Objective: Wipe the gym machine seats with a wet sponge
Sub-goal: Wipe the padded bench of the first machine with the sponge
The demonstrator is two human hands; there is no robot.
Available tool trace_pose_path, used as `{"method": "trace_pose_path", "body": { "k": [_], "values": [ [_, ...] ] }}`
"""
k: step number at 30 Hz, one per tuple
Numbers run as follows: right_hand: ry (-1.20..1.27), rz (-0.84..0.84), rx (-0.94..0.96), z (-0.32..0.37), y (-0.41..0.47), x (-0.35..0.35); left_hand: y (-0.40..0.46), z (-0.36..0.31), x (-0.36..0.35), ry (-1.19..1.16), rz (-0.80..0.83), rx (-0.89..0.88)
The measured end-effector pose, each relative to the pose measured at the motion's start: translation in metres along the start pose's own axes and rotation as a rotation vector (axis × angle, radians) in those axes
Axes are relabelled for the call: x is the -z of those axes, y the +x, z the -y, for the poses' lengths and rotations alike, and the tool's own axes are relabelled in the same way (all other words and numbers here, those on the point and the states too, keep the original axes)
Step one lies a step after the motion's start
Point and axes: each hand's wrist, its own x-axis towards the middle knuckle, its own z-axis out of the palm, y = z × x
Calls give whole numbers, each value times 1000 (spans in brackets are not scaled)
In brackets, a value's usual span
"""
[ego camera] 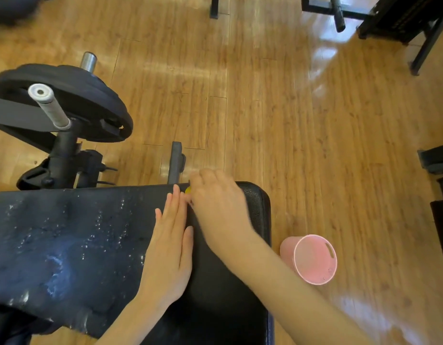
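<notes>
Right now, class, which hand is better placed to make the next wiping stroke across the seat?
The right hand: it is curled over the yellow sponge at the far edge of the seat. The left hand lies flat on the pad, holding nothing.

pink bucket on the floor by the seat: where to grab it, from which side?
Probably the rim at the slot handle cut into the wall of the pink bucket, coming from above. It stands upright on the wooden floor with its mouth open and nothing over it. The right hand's forearm passes beside it, so approach from the floor side.
</notes>
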Motion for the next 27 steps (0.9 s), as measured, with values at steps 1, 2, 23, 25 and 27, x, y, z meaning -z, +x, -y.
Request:
{"method": "trace_pose_path", "body": {
  "k": [1,2,23,25,27],
  "values": [
    [53,-14,-11,-13,-5,4,0,0,1,-2,2,-4],
    [49,21,-43,-28,-14,10,0,0,3,-4,3,-4],
    [-129,-230,-233,22,13,-36,22,39,17,71,-38,7],
    [-125,-254,-138,30,-20,-39,23,40,17,84,-46,6],
    [-136,-231,-95,29,-20,-38,23,40,17,100,-47,0]
  ]
}}
